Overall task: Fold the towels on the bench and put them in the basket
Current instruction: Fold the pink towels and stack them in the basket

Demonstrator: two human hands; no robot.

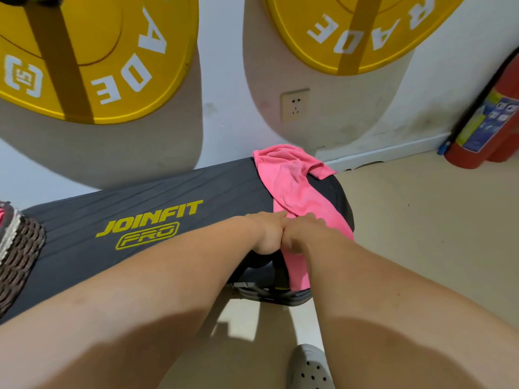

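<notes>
towel point(292, 186): soft pink cloth | bench point(140, 209): matt black | basket point(16, 254): woven

2 yellow weight plates hang on the white wall point(230, 88), the left plate point(84, 60) and the right plate point(351, 32), each printed with white letters and crossed by a darker strap. A beige wall socket point(295, 105) sits lower down, between them. A red fire extinguisher point(483, 122) leans at the far right, standing on the beige floor point(421, 234). 1 grey perforated clog point(311, 369) shows at the bottom edge.

gym | yellow weight plates point(84, 51) on wall | JOINFIT PRO bench point(140, 214) | fire extinguisher point(486, 122)
</notes>
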